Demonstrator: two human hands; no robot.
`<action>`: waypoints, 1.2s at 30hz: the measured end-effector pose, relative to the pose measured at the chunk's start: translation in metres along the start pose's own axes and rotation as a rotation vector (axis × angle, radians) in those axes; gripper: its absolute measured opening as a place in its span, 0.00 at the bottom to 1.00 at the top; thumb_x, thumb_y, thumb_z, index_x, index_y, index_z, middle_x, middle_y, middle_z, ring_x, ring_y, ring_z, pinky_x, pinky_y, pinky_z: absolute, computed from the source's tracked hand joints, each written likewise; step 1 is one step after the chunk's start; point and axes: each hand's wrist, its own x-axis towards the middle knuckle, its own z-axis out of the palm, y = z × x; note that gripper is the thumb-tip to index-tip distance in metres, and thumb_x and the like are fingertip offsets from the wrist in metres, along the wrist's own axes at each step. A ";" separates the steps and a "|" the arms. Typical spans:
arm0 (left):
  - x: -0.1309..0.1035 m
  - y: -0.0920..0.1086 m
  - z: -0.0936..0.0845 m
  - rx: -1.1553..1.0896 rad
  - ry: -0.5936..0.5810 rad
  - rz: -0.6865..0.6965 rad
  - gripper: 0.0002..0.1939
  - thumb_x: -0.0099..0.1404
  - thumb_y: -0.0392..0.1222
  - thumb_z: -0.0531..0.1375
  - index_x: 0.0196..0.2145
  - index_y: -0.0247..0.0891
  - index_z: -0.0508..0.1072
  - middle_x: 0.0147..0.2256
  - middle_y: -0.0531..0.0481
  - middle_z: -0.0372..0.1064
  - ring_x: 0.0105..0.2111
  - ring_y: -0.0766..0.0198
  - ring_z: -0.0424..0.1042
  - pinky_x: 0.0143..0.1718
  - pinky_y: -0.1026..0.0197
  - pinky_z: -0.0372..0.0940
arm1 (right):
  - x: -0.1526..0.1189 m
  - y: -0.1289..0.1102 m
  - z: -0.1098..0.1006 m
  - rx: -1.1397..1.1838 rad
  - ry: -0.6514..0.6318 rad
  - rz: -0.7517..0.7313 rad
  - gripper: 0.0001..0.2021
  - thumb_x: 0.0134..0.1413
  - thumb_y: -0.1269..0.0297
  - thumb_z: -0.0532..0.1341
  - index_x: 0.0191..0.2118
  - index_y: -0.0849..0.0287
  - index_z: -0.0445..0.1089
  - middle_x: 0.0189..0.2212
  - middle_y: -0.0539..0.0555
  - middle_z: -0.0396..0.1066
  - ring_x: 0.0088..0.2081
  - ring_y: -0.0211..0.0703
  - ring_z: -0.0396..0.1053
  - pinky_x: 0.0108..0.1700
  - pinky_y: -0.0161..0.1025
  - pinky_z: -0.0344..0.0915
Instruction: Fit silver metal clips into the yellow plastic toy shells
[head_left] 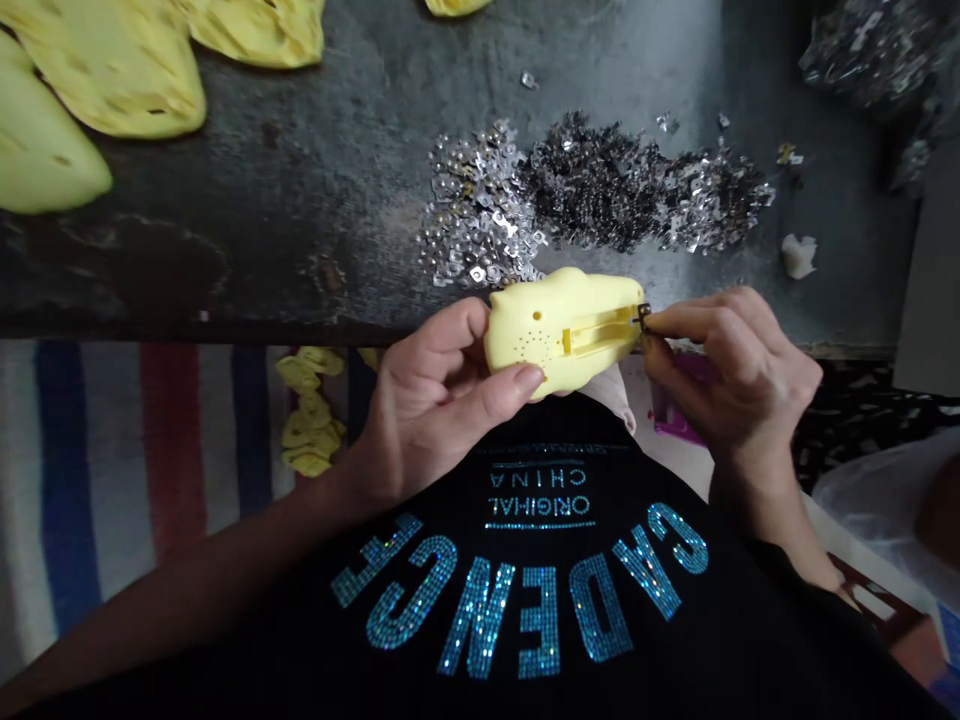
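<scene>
My left hand (pixel 442 400) holds a yellow plastic shell (pixel 517 345) by its left end, thumb on the near edge. The shell has a cluster of small holes, a round hole and a long rectangular recess facing up. At its right end, my right hand (pixel 720 365) pinches a small dark metal piece (pixel 642 317) between thumb and forefinger, at the end of the recess. Whether the piece sits inside the recess cannot be made out. Just beyond lie a pile of shiny metal pieces (pixel 480 215) and a darker pile (pixel 592 185).
More yellow shells (pixel 127 70) lie at the back left of the dark table (pixel 315 180). A bag of metal pieces (pixel 870 55) is at the back right, a white scrap (pixel 799 256) nearer. Yellow parts (pixel 311 430) are below the table edge, beside striped cloth (pixel 176 450).
</scene>
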 end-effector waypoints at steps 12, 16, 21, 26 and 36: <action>0.002 0.001 0.002 0.097 0.031 -0.037 0.10 0.68 0.43 0.77 0.40 0.41 0.80 0.34 0.52 0.78 0.31 0.62 0.78 0.32 0.64 0.77 | 0.002 -0.005 0.005 0.008 -0.002 -0.009 0.14 0.71 0.73 0.69 0.53 0.44 0.81 0.44 0.51 0.86 0.40 0.50 0.80 0.46 0.51 0.78; 0.004 0.000 0.002 0.031 0.039 -0.053 0.09 0.70 0.43 0.76 0.43 0.41 0.82 0.38 0.49 0.84 0.37 0.57 0.85 0.38 0.60 0.83 | -0.005 -0.005 0.004 0.094 0.042 0.019 0.21 0.70 0.75 0.71 0.60 0.42 0.80 0.47 0.52 0.87 0.43 0.52 0.82 0.48 0.53 0.79; 0.006 -0.001 0.004 -0.030 0.032 -0.068 0.11 0.70 0.44 0.76 0.46 0.41 0.82 0.41 0.48 0.86 0.39 0.53 0.88 0.40 0.58 0.85 | -0.009 -0.005 0.008 0.127 0.077 0.040 0.24 0.69 0.76 0.70 0.61 0.39 0.80 0.49 0.51 0.87 0.45 0.54 0.82 0.49 0.55 0.79; 0.005 -0.004 0.002 -0.020 0.026 -0.060 0.11 0.71 0.46 0.77 0.44 0.40 0.82 0.39 0.50 0.84 0.37 0.58 0.86 0.40 0.60 0.85 | -0.004 -0.007 0.011 0.090 0.122 0.001 0.19 0.68 0.77 0.71 0.56 0.45 0.82 0.46 0.52 0.87 0.42 0.51 0.82 0.47 0.52 0.78; 0.004 -0.004 -0.005 0.214 -0.073 0.175 0.13 0.73 0.45 0.74 0.38 0.41 0.74 0.32 0.55 0.74 0.29 0.68 0.76 0.31 0.69 0.76 | 0.001 0.022 0.015 0.669 -0.062 0.400 0.22 0.66 0.52 0.78 0.62 0.44 0.81 0.52 0.53 0.84 0.46 0.49 0.82 0.45 0.47 0.81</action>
